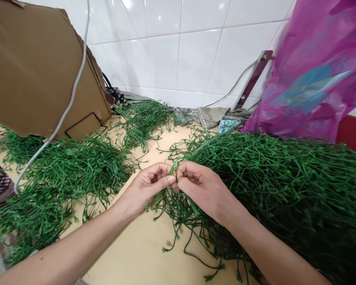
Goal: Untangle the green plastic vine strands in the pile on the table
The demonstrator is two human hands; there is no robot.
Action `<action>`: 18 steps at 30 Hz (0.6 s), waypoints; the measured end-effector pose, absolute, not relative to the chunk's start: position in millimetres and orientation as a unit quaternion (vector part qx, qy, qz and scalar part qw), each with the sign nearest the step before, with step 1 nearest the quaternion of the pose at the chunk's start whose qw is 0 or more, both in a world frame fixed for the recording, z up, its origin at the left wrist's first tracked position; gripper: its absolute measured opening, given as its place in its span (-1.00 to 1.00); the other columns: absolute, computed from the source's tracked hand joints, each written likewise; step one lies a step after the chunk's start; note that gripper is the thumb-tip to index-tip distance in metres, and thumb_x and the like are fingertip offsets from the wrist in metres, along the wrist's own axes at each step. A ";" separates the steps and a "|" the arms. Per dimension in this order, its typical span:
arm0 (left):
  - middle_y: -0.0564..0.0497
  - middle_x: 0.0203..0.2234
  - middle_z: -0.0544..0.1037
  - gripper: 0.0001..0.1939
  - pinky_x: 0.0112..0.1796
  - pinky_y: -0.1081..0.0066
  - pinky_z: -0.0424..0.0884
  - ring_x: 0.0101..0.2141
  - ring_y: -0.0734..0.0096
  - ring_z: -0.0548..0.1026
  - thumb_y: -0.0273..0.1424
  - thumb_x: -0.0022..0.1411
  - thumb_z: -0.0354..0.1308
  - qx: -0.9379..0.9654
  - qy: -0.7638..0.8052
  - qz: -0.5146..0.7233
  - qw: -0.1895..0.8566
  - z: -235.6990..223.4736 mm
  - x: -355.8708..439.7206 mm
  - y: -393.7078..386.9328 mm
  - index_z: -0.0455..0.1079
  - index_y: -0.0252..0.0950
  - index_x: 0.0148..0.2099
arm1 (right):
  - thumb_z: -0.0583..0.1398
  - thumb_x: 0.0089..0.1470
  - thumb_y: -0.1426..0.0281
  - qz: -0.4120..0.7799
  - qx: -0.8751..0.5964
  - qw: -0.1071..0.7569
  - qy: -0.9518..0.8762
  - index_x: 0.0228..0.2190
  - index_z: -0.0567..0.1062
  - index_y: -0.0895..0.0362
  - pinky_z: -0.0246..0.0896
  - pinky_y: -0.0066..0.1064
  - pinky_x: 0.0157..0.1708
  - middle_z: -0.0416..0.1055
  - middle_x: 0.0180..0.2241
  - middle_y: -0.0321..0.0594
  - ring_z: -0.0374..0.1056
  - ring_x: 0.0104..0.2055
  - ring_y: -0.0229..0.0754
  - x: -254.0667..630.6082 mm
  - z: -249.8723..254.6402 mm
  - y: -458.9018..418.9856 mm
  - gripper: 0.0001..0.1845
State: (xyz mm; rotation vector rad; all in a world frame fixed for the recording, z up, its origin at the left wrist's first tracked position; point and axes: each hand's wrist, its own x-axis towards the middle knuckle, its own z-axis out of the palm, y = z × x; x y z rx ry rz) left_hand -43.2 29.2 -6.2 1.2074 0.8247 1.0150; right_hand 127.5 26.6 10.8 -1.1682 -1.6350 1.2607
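**Green vine strands (180,221) bunched at a person's fingertips (167,180)**

Seen from just behind the person, two bare forearms reach in from the lower corners and meet near the middle of the view. The left hand (145,186) and right hand (203,190) face each other, their fingers curled inward and nearly touching. Between the two sets of fingertips, a few thin strands run up through a tight pinch, with both hands closed on them. Below the hands, a loose tangle of the same strands hangs and spreads across the surface, its ends curling. They look like moulded plastic, though the material is hard to be sure of.

Just beside the right hand, a large, dense mound of strands (287,190) fills the right side of the view. More heaps lie to the left (71,174) and towards the back (142,122), all on a pale yellow tabletop (136,249).

A brown cardboard sheet (41,67) leans at a tilt over the back left, with a white cord (72,91) hanging in front of it. White glazed wall tiles (184,55) rise behind the table. At the back, crumpled grey-green cloth (201,116) lies beside a small blue packet (228,126). A magenta patterned fabric (317,67) hangs at the upper right, next to a dark metal bracket (253,79).
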 end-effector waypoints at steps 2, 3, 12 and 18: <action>0.11 -0.55 0.44 -0.74 -0.40 0.51 0.28 -0.47 0.53 0.37 -0.24 0.14 0.40 0.516 0.350 0.439 0.647 -7.8 -42.2 28.4 0.48 -0.31 -0.32 | 0.09 -0.10 0.43 0.500 -0.455 0.373 -0.635 -0.54 0.29 0.07 0.06 -0.44 -0.45 0.28 -0.55 -0.40 0.18 -0.48 -0.30 126.7 9.0 26.2 -0.96; 0.10 -0.55 0.45 -0.76 -0.39 0.51 0.29 -0.46 0.52 0.39 -0.25 0.14 0.40 0.511 0.350 0.437 0.653 -8.8 -42.1 28.2 0.48 -0.31 -0.32 | 0.09 -0.10 0.43 0.503 -0.452 0.373 -0.635 -0.54 0.29 0.07 0.08 -0.43 -0.43 0.31 -0.55 -0.39 0.22 -0.47 -0.29 126.7 8.0 26.3 -0.96; 0.03 -0.50 0.53 -0.72 -0.35 0.50 0.34 -0.45 0.51 0.42 -0.24 0.12 0.43 0.512 0.333 0.433 0.663 -15.9 -44.1 28.4 0.49 -0.34 -0.28 | 0.10 -0.11 0.46 0.546 -0.416 0.382 -0.619 -0.60 0.26 0.06 0.29 -0.40 -0.32 0.33 -0.58 -0.39 0.34 -0.47 -0.26 128.3 3.7 28.6 -0.88; 0.04 -0.45 0.55 -0.77 -0.30 0.48 0.39 -0.39 0.47 0.50 -0.27 0.19 0.38 0.459 0.312 0.471 0.686 -12.2 -43.3 27.7 0.46 -0.30 -0.24 | 0.09 0.05 0.44 0.542 -0.390 0.420 -0.615 -0.57 0.27 0.06 0.27 -0.39 -0.25 0.35 -0.50 -0.36 0.34 -0.38 -0.26 131.3 -0.1 29.2 -0.82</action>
